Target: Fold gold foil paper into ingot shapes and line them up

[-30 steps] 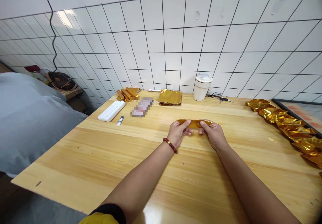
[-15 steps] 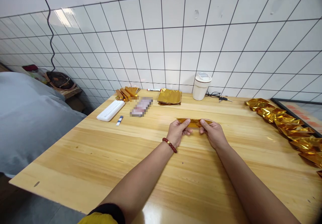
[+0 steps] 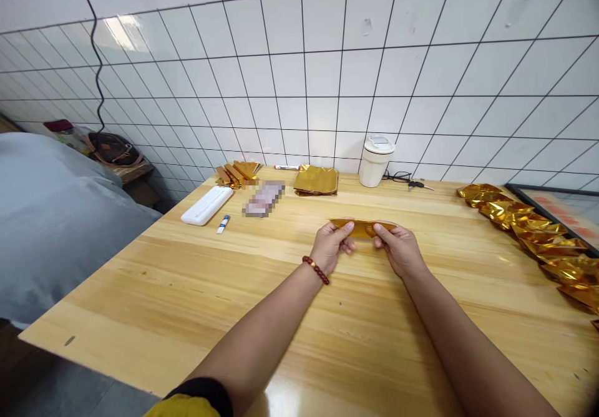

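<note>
Gold foil strip (image 3: 362, 228), folded flat, lying crosswise, pinched at mid-table

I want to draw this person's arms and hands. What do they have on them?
Both forearms are bare. The left hand has a bracelet of dark red round beads, with one gold-coloured bead, on its wrist. Near the left elbow is a rolled-up sleeve, yellow with a black edge. The right hand has no ring, watch or bracelet that can be seen.

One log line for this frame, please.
left hand: pinching gold foil strip | right hand: pinching same strip | strip: flat, just above wooden table | nearby: foil stack, white cup
</note>
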Motion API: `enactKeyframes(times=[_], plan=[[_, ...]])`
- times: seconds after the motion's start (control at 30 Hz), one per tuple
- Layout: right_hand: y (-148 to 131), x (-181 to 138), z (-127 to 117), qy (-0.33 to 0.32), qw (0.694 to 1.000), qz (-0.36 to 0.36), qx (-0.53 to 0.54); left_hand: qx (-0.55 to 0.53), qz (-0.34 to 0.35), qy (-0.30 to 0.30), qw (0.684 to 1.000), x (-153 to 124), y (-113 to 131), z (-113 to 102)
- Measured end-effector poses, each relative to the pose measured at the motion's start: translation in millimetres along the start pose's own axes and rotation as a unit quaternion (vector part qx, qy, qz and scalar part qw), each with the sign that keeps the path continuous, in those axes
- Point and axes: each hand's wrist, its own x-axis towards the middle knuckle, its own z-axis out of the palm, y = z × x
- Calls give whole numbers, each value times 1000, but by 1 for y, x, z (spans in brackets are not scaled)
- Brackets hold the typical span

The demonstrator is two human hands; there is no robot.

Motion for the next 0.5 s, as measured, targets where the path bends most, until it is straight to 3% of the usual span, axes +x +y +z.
enactKeyframes(times=[0.5], plan=[[5,1,-3,-1,999,-8,-42,-13,-6,8,1000,1,0,0]])
